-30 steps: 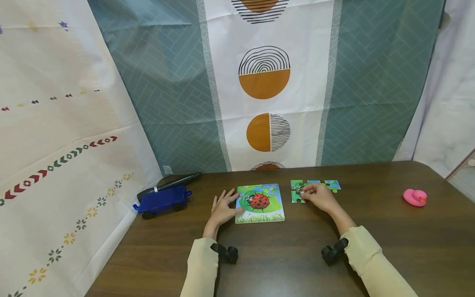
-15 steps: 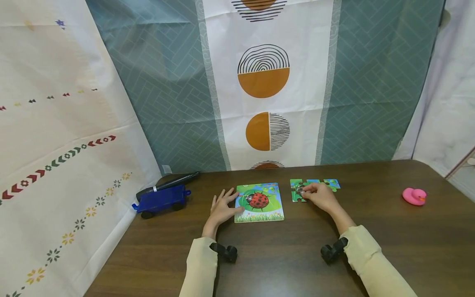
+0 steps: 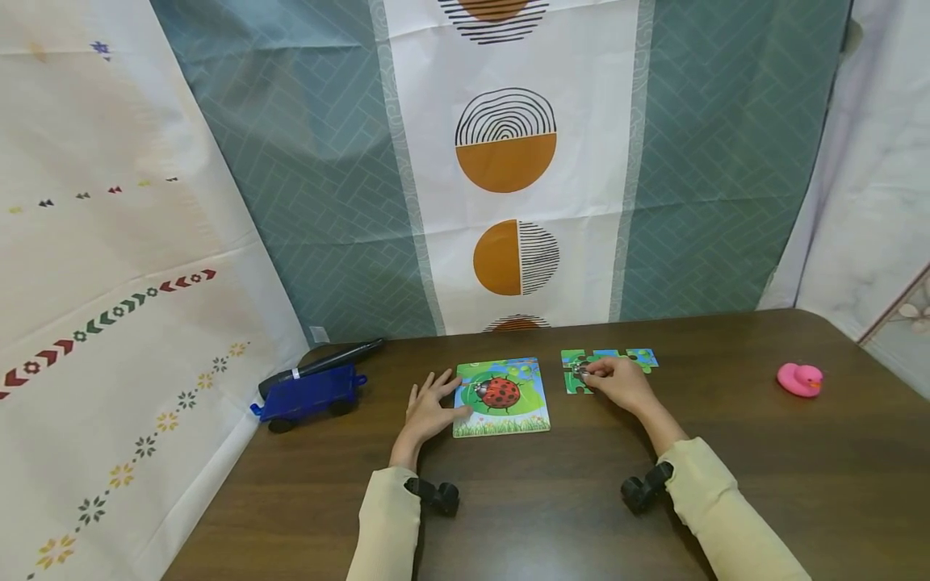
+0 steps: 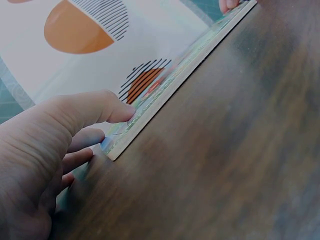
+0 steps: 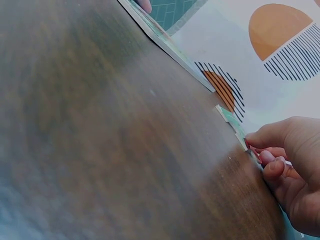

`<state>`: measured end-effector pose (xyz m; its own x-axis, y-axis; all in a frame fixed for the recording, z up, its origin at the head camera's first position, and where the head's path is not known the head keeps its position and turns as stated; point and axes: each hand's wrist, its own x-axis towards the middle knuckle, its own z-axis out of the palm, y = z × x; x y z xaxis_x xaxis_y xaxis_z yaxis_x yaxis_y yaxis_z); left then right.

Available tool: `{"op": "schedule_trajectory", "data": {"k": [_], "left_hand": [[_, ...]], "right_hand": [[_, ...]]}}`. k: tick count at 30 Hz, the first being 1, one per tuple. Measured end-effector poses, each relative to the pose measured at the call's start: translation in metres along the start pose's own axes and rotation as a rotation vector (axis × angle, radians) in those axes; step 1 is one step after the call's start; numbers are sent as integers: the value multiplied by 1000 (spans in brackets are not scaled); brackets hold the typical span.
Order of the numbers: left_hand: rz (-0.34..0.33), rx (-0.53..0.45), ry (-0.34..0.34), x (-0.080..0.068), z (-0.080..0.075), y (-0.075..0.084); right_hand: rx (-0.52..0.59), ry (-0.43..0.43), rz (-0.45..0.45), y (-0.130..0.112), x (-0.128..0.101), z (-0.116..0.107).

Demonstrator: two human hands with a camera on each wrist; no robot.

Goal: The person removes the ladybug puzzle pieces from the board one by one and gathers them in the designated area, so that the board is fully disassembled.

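The left hand [image 3: 426, 415] is lying with fingers spread along the left edge of the board [image 3: 501, 395], its thumb resting on top near the corner; it is touching the board, not curling round it. The board is lying flat on the table [image 3: 538, 504]. Right of the board, the right hand [image 3: 621, 383] is bending its fingers and seems to be pinching a piece [image 3: 578, 369] between thumb and forefinger, partly hiding it. Other pieces [image 3: 643, 357] are lying farther right of the board, flat and close together.

The right hand is probably working the piece against its neighbours. Doing this well is likely a matter of holding it low and level, lining up tab and notch, and pressing straight down rather than sideways, since pieces this thin are probably sliding easily. Lifting a fingertip is sensible wherever it is covering the seam. The left hand is best staying light, as pushing right is risking a nudge of the board into the pieces.
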<state>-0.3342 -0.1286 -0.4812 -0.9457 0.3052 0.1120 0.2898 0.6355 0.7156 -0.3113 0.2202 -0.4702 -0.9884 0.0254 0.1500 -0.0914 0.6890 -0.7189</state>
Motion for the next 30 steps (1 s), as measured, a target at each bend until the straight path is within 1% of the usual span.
{"op": "schedule_trajectory", "data": {"k": [7,17,24,30], "left_hand": [[7,-15,5,-3,-2,0],[7,-14,0,-6,-1,0],[6,-14,-3,-3,0,1],[8,-12,-7,-1,0,2]], "right_hand": [[26,-11,-5,-2,1,1],[10,-9,-5,0,2,3],[0,2,-17,2,3,2],[5,-5,-5,2,1,2]]}}
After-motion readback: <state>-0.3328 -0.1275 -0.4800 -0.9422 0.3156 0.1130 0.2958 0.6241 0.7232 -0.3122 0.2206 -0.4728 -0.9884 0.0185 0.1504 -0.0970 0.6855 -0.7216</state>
